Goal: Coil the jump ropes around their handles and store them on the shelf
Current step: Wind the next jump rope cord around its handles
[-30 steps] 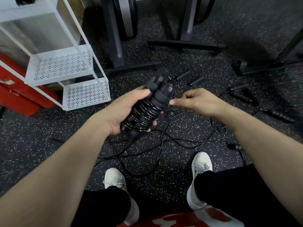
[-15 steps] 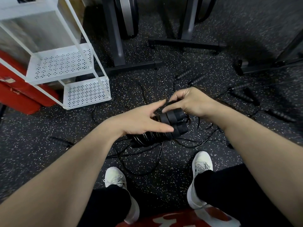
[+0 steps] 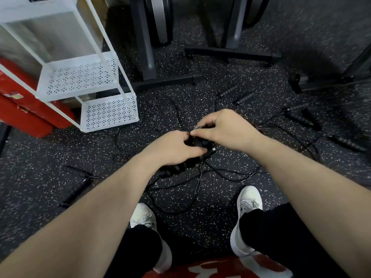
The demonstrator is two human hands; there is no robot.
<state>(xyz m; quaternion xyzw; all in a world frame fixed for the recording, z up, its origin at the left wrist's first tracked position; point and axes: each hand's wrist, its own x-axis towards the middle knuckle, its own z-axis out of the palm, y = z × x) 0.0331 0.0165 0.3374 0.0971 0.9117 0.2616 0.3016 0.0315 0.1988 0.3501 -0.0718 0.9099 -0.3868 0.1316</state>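
Coiling step: left hand [image 3: 174,149] grips the wound handles [image 3: 180,167]; right hand [image 3: 222,129] pinches the cord end. Next: secure it, then shelf [image 3: 109,112], upper left.

Loose rope [image 3: 176,209] and scattered handles [image 3: 299,118] litter the floor; the shelf [image 3: 109,112] trays stand open toward them.

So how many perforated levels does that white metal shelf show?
2: an upper perforated level and a lower perforated level near the floor. The part above is cropped, so more may be hidden.
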